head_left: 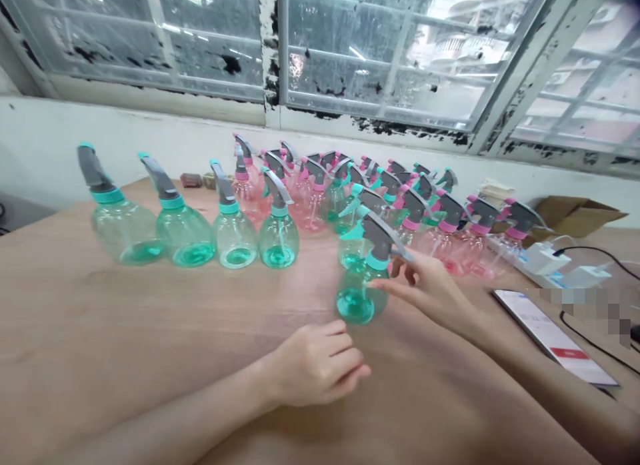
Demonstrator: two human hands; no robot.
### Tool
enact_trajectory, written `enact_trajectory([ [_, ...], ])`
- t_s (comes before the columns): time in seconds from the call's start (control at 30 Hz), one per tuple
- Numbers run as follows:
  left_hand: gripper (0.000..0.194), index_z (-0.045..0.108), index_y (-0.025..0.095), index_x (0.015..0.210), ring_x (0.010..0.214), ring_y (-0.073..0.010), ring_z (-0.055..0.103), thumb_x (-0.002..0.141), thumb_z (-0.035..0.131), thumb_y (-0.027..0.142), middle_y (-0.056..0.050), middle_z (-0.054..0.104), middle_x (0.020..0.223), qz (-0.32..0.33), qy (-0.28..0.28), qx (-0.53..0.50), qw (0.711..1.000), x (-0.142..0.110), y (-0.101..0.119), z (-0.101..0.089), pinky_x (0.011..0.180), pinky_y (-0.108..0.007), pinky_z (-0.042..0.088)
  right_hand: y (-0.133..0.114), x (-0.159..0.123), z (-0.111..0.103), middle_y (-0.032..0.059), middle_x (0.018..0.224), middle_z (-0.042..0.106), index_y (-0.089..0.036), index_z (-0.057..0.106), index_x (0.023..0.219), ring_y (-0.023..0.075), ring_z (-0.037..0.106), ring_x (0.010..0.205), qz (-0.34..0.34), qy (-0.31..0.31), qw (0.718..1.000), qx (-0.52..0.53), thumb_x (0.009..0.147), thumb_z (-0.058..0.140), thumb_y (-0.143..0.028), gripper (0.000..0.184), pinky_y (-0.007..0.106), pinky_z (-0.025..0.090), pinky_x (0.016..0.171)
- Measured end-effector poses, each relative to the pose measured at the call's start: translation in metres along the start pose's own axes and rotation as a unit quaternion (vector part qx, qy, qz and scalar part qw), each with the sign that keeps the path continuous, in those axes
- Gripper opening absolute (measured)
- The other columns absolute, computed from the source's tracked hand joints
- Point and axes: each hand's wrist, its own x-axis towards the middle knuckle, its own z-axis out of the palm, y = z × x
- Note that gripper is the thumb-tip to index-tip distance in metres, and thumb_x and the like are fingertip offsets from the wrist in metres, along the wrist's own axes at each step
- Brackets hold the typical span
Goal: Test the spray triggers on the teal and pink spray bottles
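My right hand grips a clear green spray bottle by its side, thumb toward me and fingers behind. This bottle is upright with a grey and teal trigger head; whether its base touches the table cannot be told. Just in front of it, my left hand is curled closed above the table, with nothing showing in it. To the left, a row of green spray bottles includes one at the far end, a second, a third and a nearer one.
Pink spray bottles and more green ones crowd the back of the wooden table. At right are a phone, white chargers with black cables and a brown cardboard piece. A window is behind.
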Motion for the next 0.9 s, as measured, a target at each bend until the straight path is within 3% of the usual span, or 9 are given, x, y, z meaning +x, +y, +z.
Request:
enact_trajectory([
  [0.1,0.043,0.065,0.014,0.074,0.054,-0.0179,0.048,0.102,0.033,0.018,-0.004,0.062,0.060,0.002,0.012,-0.015,1.000,0.001,0.003,-0.001,0.053,-0.030,0.043,-0.007,0.023,0.025,-0.0019,0.061,0.054,-0.020,0.055,0.072,0.0146,0.050,0.056,0.004,0.012,1.000,0.011,0.077,0.066,-0.064,0.045,0.028,0.039,0.054],
  [0.23,0.050,0.065,0.013,0.079,0.056,-0.0177,0.049,0.106,0.024,0.023,-0.005,0.063,0.064,-0.031,0.015,-0.033,0.999,0.001,-0.003,-0.006,0.056,-0.029,0.044,-0.017,0.048,0.050,0.0027,0.069,0.064,-0.014,0.066,0.103,0.0188,0.060,0.060,0.011,0.034,0.999,-0.004,0.079,0.066,-0.059,0.052,0.031,0.045,0.061],
  [0.3,0.056,0.064,0.013,0.078,0.055,-0.0172,0.049,0.107,0.019,0.026,-0.005,0.062,0.062,-0.039,0.026,-0.036,0.998,0.001,-0.005,-0.008,0.055,-0.028,0.044,-0.019,0.057,0.058,0.0066,0.075,0.069,-0.013,0.067,0.107,0.0217,0.065,0.065,0.015,0.050,0.999,-0.014,0.081,0.066,-0.057,0.051,0.033,0.048,0.065],
  [0.5,0.065,0.065,0.011,0.073,0.053,-0.0157,0.047,0.108,0.014,0.030,-0.004,0.059,0.059,-0.047,0.033,-0.037,0.998,0.001,-0.006,-0.005,0.051,-0.026,0.040,-0.018,0.074,0.073,0.0137,0.094,0.076,-0.012,0.064,0.114,0.0279,0.072,0.078,0.022,0.072,0.997,-0.019,0.087,0.063,-0.049,0.047,0.038,0.051,0.074],
  [0.63,0.066,0.065,0.011,0.073,0.053,-0.0157,0.048,0.108,0.013,0.031,-0.004,0.059,0.059,-0.058,0.019,-0.039,0.997,-0.001,-0.007,-0.005,0.051,-0.027,0.040,-0.016,0.081,0.081,0.0188,0.112,0.072,-0.008,0.057,0.123,0.0315,0.073,0.081,0.035,0.087,0.995,-0.023,0.087,0.064,-0.046,0.053,0.041,0.053,0.075],
  [0.9,0.066,0.064,0.013,0.077,0.056,-0.0164,0.051,0.108,0.009,0.034,-0.004,0.062,0.063,-0.089,-0.025,-0.050,0.995,-0.003,-0.009,-0.005,0.055,-0.027,0.043,-0.018,0.087,0.092,0.0214,0.124,0.066,-0.009,0.043,0.135,0.0323,0.073,0.081,0.045,0.105,0.993,-0.012,0.090,0.056,-0.051,0.063,0.042,0.052,0.072],
])
